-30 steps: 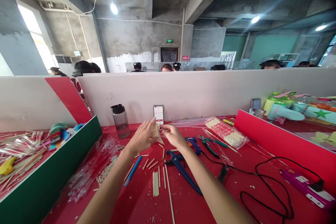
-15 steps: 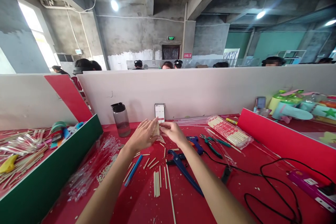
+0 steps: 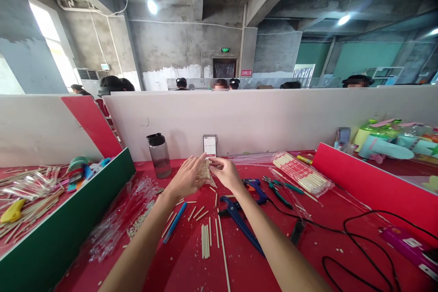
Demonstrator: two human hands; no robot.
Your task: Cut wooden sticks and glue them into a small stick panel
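Note:
A small structure of pale wooden sticks (image 3: 204,172) is between my two hands, largely covered by the fingers. My left hand (image 3: 186,177) steadies it from the left, fingers stretched along its side and thumb low. The thumb and fingertips of my right hand (image 3: 226,174) pinch at its upper right edge; whether a separate stick is there is hidden. Nearer me lie a row of short cut sticks (image 3: 205,241), one long stick (image 3: 224,255) and a blue marker-like rod (image 3: 175,222). A blue-handled cutter (image 3: 242,226) rests beneath my right forearm.
Behind the hands, a phone (image 3: 210,145) leans on the white partition (image 3: 273,118), near a water bottle (image 3: 159,155). To the right are a blue glue gun (image 3: 257,190), green-handled pliers (image 3: 278,191), packed sticks (image 3: 303,173) and a purple power strip (image 3: 407,244). Plastic wrappers (image 3: 118,219) lie left.
The view has shifted slightly. Both hands stay at the stick structure, with almost no visible movement of the fingers.

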